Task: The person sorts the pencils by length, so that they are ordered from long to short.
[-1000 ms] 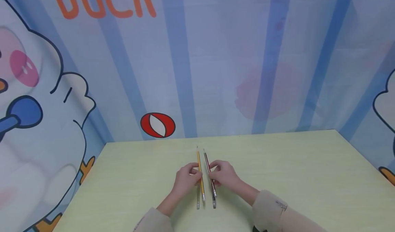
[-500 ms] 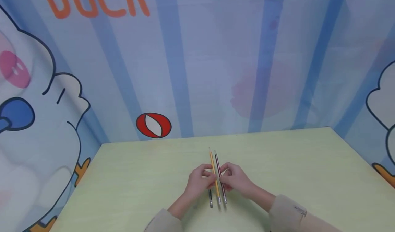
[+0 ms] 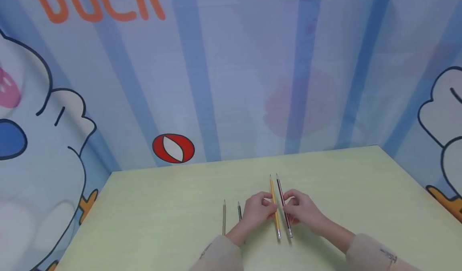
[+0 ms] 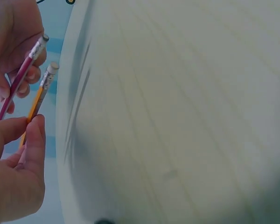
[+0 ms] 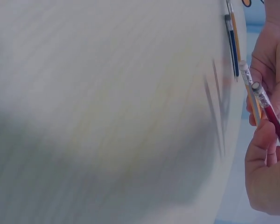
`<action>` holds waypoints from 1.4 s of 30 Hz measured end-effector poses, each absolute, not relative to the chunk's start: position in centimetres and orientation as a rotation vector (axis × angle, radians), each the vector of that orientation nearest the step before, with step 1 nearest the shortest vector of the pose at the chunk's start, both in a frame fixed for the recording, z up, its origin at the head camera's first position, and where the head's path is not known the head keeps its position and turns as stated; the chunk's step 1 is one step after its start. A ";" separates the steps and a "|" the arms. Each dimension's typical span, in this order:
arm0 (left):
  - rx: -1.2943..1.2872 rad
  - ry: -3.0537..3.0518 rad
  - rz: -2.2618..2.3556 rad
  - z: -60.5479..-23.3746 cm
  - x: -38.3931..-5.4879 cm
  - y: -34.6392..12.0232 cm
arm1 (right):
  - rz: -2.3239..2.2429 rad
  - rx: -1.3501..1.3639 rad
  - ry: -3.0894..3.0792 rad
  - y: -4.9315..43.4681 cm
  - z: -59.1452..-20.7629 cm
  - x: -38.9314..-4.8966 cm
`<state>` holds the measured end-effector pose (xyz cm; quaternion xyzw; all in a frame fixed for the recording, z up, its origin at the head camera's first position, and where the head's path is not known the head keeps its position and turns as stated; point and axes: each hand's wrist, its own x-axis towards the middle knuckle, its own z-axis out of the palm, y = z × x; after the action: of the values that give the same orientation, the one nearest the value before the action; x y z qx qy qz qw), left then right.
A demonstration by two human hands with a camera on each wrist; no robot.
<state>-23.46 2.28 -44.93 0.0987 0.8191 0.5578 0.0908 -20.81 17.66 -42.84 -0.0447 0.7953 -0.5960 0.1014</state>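
My left hand pinches a yellow pencil between thumb and fingers. Close beside it, my right hand pinches a dark red pencil the same way. Both pencils point away from me, nearly parallel with a narrow gap, and their eraser ends face me. In the left wrist view the white eraser of the yellow pencil and the metal band of the red pencil show above the tabletop. Shadows of the two held pencils fall on the table under them.
On the pale green table, left of my hands, lie a dull gold pencil and a dark pencil, the latter partly hidden by my left forearm. A printed cloth backdrop stands along the table's far edge.
Both hands have moved right across the table with the yellow and dark red pencils. The gold and dark pencils, earlier beneath the hands, now lie to their left.
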 end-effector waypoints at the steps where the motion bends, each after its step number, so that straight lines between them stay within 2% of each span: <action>1: 0.288 2.442 1.647 -45.0 -23.6 2.7 | -1.757 -0.122 2.358 18.1 -42.9 -20.8; 11: 0.106 2.507 1.613 -46.0 -24.1 6.0 | -1.737 -0.027 2.411 21.8 -43.0 -20.1; 20: 0.035 2.612 1.507 -46.3 -24.3 6.8 | -1.722 0.017 2.434 23.1 -43.3 -19.9; 30: 0.057 2.698 1.405 -46.1 -24.2 7.0 | -1.703 0.023 2.440 23.3 -43.1 -19.9; 42: 0.103 2.662 1.436 -46.3 -24.3 6.8 | -1.574 0.035 2.538 21.5 -44.5 -22.3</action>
<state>-24.28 6.83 -46.29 0.0339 0.8781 0.4737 0.0578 -22.34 21.55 -44.52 0.0116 0.8472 -0.5255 0.0774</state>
